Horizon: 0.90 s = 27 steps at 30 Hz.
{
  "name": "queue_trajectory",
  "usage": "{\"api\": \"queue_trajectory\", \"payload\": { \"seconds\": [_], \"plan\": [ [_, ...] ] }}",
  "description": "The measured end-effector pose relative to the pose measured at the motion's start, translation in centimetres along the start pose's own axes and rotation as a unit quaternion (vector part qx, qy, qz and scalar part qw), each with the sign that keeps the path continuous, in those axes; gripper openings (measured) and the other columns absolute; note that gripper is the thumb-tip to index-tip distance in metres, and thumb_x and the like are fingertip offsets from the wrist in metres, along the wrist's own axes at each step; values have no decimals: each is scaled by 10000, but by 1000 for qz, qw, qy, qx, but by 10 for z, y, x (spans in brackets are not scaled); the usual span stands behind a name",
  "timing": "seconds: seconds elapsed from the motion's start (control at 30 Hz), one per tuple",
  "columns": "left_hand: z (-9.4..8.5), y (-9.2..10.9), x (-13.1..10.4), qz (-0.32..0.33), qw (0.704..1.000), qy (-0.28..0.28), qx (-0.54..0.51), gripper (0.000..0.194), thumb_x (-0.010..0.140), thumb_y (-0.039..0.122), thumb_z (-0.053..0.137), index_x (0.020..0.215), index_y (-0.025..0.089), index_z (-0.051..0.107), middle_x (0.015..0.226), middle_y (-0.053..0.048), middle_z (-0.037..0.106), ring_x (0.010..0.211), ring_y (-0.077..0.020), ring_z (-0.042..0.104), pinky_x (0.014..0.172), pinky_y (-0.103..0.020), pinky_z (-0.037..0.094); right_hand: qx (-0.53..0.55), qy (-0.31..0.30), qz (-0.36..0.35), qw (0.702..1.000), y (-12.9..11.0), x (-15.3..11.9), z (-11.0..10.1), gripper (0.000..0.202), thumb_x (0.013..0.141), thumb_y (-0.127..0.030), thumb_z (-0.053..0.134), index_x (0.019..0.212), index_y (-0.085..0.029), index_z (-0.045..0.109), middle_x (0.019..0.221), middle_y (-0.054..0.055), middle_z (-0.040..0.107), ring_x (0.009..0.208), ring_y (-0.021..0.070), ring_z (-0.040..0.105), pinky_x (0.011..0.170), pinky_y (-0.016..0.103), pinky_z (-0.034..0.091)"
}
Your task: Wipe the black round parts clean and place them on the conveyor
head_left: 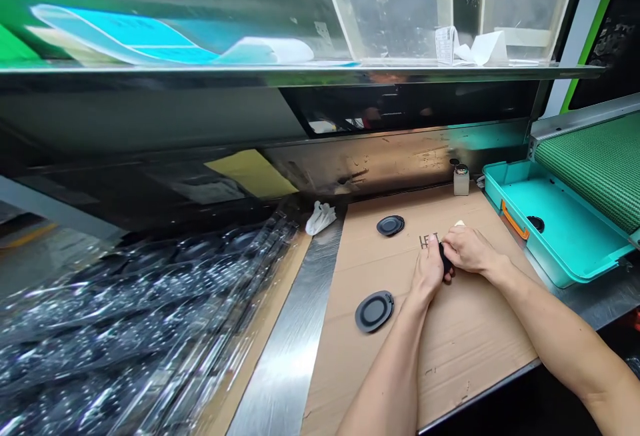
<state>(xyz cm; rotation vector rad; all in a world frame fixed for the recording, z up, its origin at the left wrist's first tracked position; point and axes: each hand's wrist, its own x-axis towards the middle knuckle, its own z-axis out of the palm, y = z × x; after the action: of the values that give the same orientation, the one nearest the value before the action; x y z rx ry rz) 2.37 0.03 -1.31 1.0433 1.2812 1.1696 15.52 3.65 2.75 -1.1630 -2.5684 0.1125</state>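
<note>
One dark part (445, 259) is held between two hands above one cardboard sheet (480, 329). It is clasped by the closed fingers of the left hand (427, 266); the fingers of the right hand (465, 249) are curled against it, but whether it is gripped by them cannot be told. Two round dark pieces, one nearer (375, 311) and one farther (391, 225), are laid flat to the left. One small bottle (461, 184) is set near the far edge. One black piece (535, 224) is contained in one teal tray (575, 223). The held part is largely covered by the hands; the clear plastic packaging (165, 303) is blurred and cannot be counted; the green belt (595, 156) is cut off at right.
</note>
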Motion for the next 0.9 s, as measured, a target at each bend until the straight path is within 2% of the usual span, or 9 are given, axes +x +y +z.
{"api": "queue_trajectory", "payload": {
  "seconds": [0.1, 0.27, 0.4, 0.53, 0.63, 0.8, 0.9],
  "plan": [
    [-2, -1, 2, 4, 999, -8, 36, 738, 945, 738, 283, 629, 183, 651, 446, -76, 597, 356, -174, 551, 398, -272, 423, -3, 1, -11, 1000, 1, 1, 1, 236, 977, -193, 488, 840, -156, 676, 886, 72, 664, 864, 170, 590, 809, 265, 398],
    [-2, -2, 1, 0, 1000, 1, 12, 710, 956, 710, 312, 608, 185, 640, 435, -77, 586, 341, -167, 535, 380, -266, 407, 1, -7, 22, 1000, 1, 0, 3, 215, 958, -203, 509, 827, -164, 675, 886, 77, 677, 847, 174, 597, 758, 267, 390],
    [-1, 1, -1, -14, 1000, 14, -21, 722, 944, 733, 298, 611, 185, 629, 445, -78, 587, 336, -166, 522, 361, -267, 397, 31, 17, -9, 999, 1, 1, 6, 223, 966, -191, 502, 813, -159, 662, 871, 64, 666, 830, 151, 580, 771, 251, 386],
    [-1, 1, -1, -8, 1000, 7, 15, 749, 928, 760, 291, 586, 176, 612, 422, -73, 564, 323, -156, 509, 344, -254, 371, 59, 19, -6, 998, 4, 2, 6, 174, 936, -167, 536, 810, -160, 655, 832, 41, 656, 799, 140, 566, 750, 238, 374],
    [-1, 2, -1, -6, 1000, 7, 27, 765, 927, 766, 270, 580, 172, 605, 426, -74, 566, 325, -150, 500, 338, -250, 368, 53, 9, 1, 999, 5, 1, 6, 185, 923, -163, 548, 761, -161, 639, 801, 36, 650, 761, 135, 553, 720, 239, 357],
    [2, 1, -3, -19, 999, 27, 0, 741, 896, 800, 314, 576, 189, 585, 414, -56, 538, 317, -145, 475, 331, -249, 335, 44, 33, -31, 998, 3, 1, 5, 204, 932, -167, 537, 754, -154, 637, 816, 51, 660, 773, 140, 556, 738, 242, 357],
    [3, -3, -2, -8, 1000, 20, 17, 733, 901, 783, 337, 567, 182, 592, 413, -60, 540, 312, -136, 470, 328, -235, 310, 41, 29, 4, 999, 4, 1, 5, 193, 916, -180, 553, 749, -166, 649, 785, 45, 667, 724, 144, 546, 683, 253, 335]
  ]
}}
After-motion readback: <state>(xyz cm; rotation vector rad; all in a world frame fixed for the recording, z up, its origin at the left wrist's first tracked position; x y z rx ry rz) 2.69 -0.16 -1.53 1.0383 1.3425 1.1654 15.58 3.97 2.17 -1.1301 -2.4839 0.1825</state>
